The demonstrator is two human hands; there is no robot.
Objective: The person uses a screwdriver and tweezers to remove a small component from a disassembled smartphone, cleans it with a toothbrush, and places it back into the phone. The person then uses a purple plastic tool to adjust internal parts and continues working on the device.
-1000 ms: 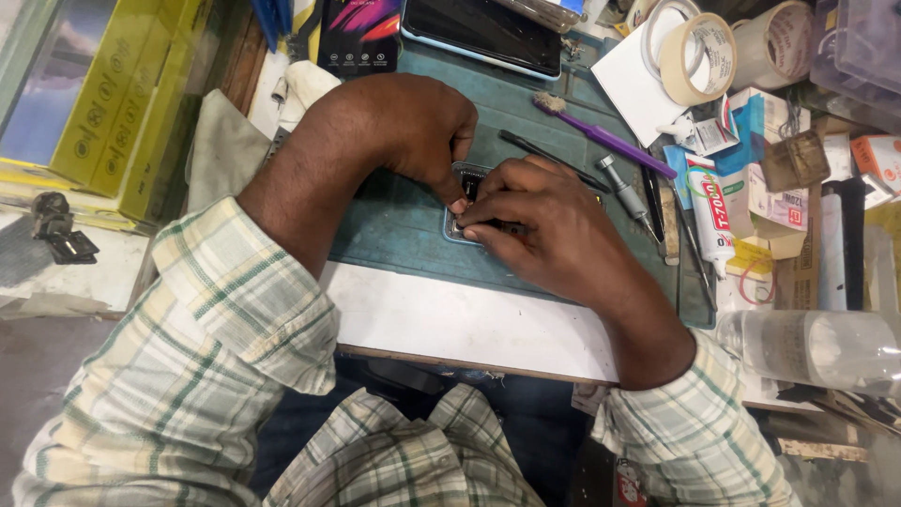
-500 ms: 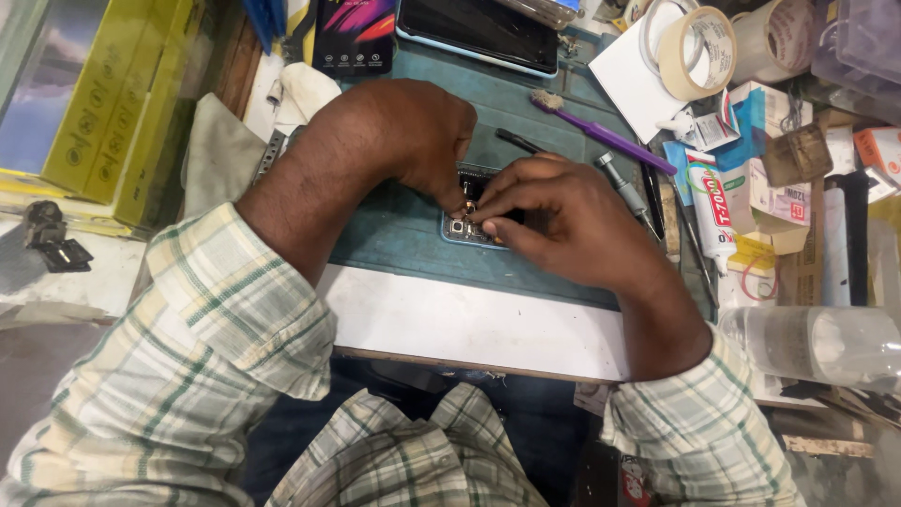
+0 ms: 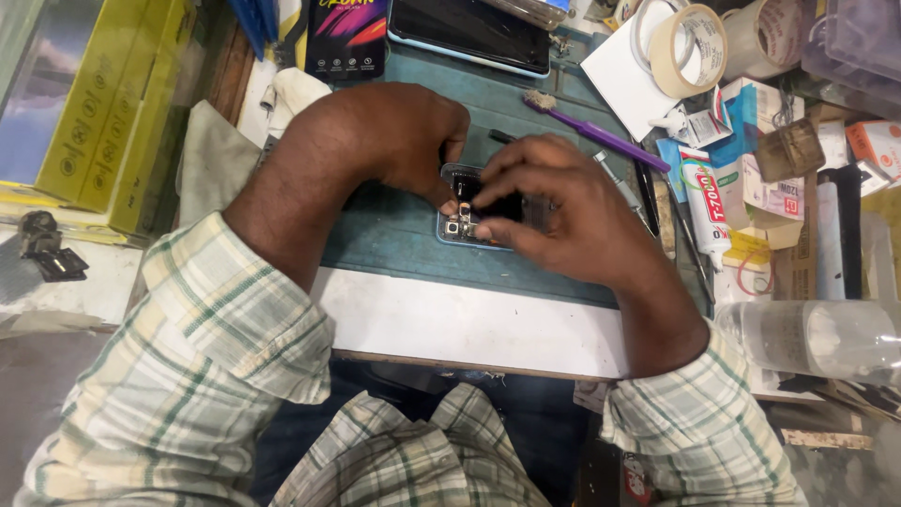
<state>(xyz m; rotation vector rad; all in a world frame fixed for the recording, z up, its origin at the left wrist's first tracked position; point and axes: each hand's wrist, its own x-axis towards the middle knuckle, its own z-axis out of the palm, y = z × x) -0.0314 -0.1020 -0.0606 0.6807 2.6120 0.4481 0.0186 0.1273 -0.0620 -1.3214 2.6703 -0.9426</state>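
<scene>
Left hand (image 3: 394,141) and right hand (image 3: 563,211) both pinch fingers on an opened phone (image 3: 474,221) lying on the teal mat (image 3: 394,235) mid-desk; purple toothbrush (image 3: 601,136) just beyond, tape roll (image 3: 690,47) farther back.

boxes, tubes and screens around the green mat

yellow cartons (image 3: 99,113) stand stacked at the far left; a dark packet with pink and orange streaks (image 3: 345,38) lies at the top beside a black-screened phone with a pale blue edge (image 3: 469,33); a white tube with red print (image 3: 702,197) lies at right among small blue, white and red boxes (image 3: 765,141).
</scene>
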